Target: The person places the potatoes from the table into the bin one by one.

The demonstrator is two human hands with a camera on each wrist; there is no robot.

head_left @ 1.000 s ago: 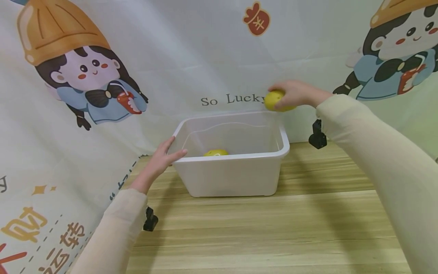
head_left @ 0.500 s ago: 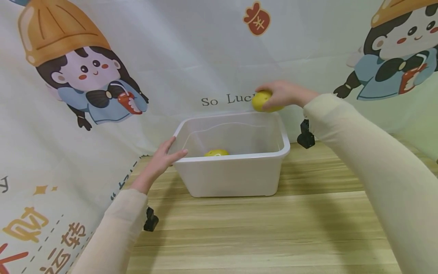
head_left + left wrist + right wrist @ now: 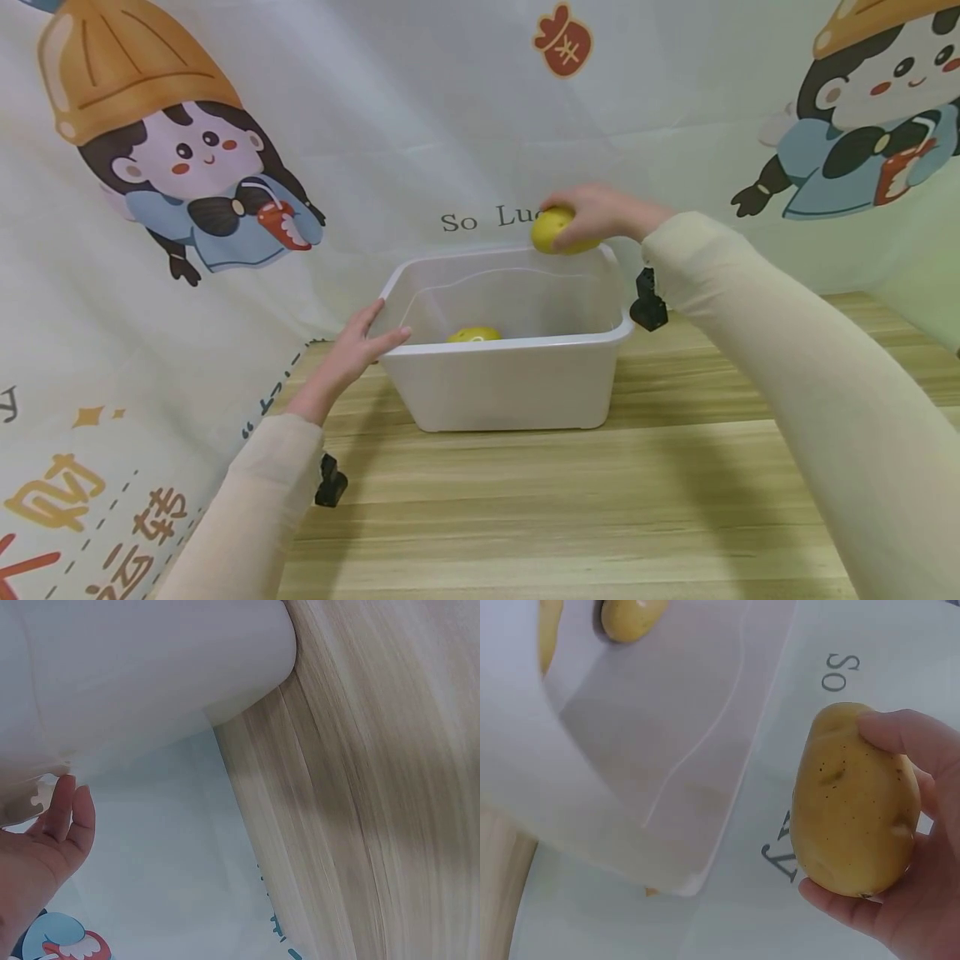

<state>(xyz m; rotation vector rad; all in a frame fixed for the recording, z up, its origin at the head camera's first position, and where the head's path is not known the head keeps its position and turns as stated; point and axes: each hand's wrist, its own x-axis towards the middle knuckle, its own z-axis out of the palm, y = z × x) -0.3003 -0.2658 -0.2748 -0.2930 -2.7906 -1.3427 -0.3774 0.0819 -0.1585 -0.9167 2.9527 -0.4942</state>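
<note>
A white plastic bin (image 3: 510, 387) stands upright on the wooden table. My left hand (image 3: 348, 350) holds its left rim near the front corner, thumb over the top; in the left wrist view the fingers (image 3: 61, 814) curl under the rim from outside. My right hand (image 3: 603, 212) grips a yellow potato (image 3: 551, 233) above the bin's back right rim. The right wrist view shows this smooth, oblong potato (image 3: 855, 802) with thumb and fingers around its sides. Inside the bin lies another potato (image 3: 632, 616), and part of a further yellow one (image 3: 549, 630) shows at that view's edge.
A white printed cloth (image 3: 420, 108) hangs behind the bin and along the left side. The wooden tabletop (image 3: 570, 508) stretches in front and to the right. A small black device (image 3: 648, 300) hangs below the right wrist, and a similar black device (image 3: 330, 482) below the left.
My right hand has moved left with the potato, from beyond the bin's right corner to over its back right part, and slightly lower at the end. My left hand and the bin stay put.
</note>
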